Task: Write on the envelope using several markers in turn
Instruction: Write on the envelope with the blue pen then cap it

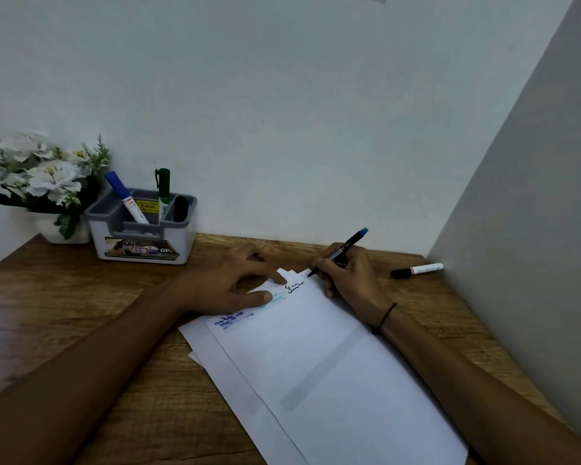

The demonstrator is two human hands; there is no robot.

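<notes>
Black marker [341,252], blue end cap, pinched in our right hand [351,278], tip on the envelope's [316,357] far corner. Our left hand [230,283] presses that envelope flat, fingers straight. Right of the envelope: a capped marker [416,270]. Far left of it: grey holder [141,226], white flowers [41,176].

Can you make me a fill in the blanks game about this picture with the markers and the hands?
1. The right hand grips a black pen with a ____ end.
2. The left hand presses down on the white ____.
3. The organizer holds a blue marker, a black one and a ____ one.
4. A black-capped marker lies on the ____, beside the right hand.

Missing words: blue; envelope; green; table
</notes>
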